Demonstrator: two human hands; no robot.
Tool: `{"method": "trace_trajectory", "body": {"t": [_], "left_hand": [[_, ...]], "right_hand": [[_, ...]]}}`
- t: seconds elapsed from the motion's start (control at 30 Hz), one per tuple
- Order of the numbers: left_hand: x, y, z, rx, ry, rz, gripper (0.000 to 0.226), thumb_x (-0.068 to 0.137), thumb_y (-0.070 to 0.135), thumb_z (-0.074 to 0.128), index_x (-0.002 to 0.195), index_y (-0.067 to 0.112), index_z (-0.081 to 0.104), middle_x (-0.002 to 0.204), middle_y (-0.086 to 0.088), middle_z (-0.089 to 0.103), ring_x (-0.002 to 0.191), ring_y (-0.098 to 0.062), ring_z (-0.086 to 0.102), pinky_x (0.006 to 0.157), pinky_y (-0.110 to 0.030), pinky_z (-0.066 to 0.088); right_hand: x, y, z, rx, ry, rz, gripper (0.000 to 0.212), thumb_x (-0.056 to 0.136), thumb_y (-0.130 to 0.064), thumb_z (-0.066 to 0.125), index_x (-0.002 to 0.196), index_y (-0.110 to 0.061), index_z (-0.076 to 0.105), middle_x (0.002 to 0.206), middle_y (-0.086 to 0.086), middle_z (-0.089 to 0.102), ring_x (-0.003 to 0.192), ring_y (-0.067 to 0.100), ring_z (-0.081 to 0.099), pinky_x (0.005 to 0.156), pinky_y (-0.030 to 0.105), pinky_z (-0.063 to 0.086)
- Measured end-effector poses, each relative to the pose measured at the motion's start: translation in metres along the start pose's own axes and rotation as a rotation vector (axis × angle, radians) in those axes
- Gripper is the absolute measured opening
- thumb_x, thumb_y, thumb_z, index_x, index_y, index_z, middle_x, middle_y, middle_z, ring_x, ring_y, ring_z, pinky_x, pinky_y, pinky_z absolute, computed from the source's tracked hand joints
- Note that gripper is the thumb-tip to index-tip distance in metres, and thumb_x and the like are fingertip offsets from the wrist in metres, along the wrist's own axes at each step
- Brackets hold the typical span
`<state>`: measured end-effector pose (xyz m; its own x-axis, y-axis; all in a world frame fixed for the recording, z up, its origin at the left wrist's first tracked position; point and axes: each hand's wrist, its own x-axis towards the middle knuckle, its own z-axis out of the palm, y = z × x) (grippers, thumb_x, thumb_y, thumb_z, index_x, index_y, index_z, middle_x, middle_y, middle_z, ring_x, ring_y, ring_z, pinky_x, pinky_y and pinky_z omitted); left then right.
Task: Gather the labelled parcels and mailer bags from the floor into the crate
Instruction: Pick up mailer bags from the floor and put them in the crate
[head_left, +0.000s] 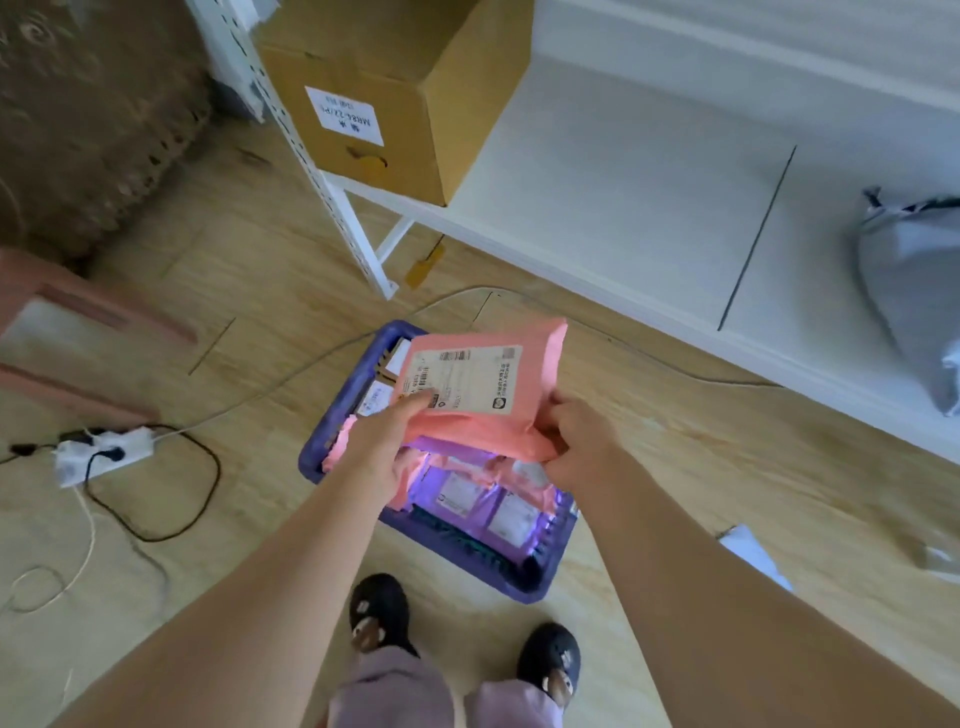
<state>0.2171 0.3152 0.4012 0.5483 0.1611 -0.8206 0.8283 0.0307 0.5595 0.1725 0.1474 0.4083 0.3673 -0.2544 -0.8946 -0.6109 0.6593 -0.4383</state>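
Note:
A pink mailer bag (498, 358) with a white shipping label hangs above the purple crate (332, 415) on the wooden floor. My left hand (384, 441) grips its near left edge, thumb on the label. My right hand (582, 441) grips its near right corner. Inside the crate lie several labelled parcels, among them pink and purple mailer bags (498, 499) and a brown box (387, 364) at the far end.
A white shelf rack (623, 171) carries a big cardboard box (384, 104) and a grey bag (914, 291). A power strip (104, 452) with black and white cables lies at left. A white packet (753, 551) rests on the floor at right. My slippered feet (462, 639) stand behind the crate.

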Motion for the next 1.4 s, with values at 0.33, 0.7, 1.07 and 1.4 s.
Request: {"method": "trace_trajectory", "body": {"t": [0.33, 0.7, 1.07, 1.4], "left_hand": [[0.084, 0.072, -0.006, 0.704, -0.247, 0.366, 0.031, 0.068, 0.029, 0.075, 0.08, 0.002, 0.063, 0.076, -0.009, 0.054, 0.071, -0.017, 0.048, 0.056, -0.024, 0.034], [0.127, 0.078, 0.03, 0.899, -0.61, 0.383, 0.001, 0.051, 0.016, 0.051, 0.051, 0.016, 0.05, 0.042, 0.011, 0.038, 0.052, -0.009, 0.033, 0.048, -0.021, 0.022], [0.216, -0.061, 0.059, 0.92, -0.639, 0.382, 0.035, 0.076, -0.013, 0.047, 0.054, 0.014, 0.051, 0.042, 0.009, 0.05, 0.048, -0.004, 0.046, 0.045, -0.01, 0.031], [0.274, -0.124, 0.053, 0.968, -0.326, 0.621, 0.028, 0.076, -0.01, 0.057, 0.082, 0.017, 0.06, 0.087, 0.002, 0.055, 0.081, -0.014, 0.051, 0.065, -0.011, 0.037]], "right_hand": [[0.032, -0.005, 0.014, -0.528, 0.572, -0.192, 0.03, 0.092, -0.005, 0.04, 0.114, -0.003, 0.06, 0.116, 0.018, 0.063, 0.103, 0.035, 0.06, 0.08, 0.034, 0.047], [0.087, 0.05, 0.058, -0.641, 0.089, -0.105, 0.074, 0.075, 0.004, 0.062, 0.141, -0.019, 0.036, 0.128, 0.001, 0.054, 0.078, 0.015, 0.058, 0.057, 0.025, 0.051], [0.174, 0.152, 0.004, -0.469, 0.089, 0.051, 0.025, 0.081, -0.01, 0.068, 0.101, -0.01, 0.053, 0.081, 0.002, 0.063, 0.057, 0.008, 0.058, 0.045, 0.018, 0.044], [0.217, 0.213, -0.022, -0.434, 0.403, 0.096, 0.016, 0.084, -0.025, 0.056, 0.092, -0.011, 0.055, 0.064, 0.001, 0.062, 0.043, 0.011, 0.05, 0.042, 0.022, 0.043]]}}
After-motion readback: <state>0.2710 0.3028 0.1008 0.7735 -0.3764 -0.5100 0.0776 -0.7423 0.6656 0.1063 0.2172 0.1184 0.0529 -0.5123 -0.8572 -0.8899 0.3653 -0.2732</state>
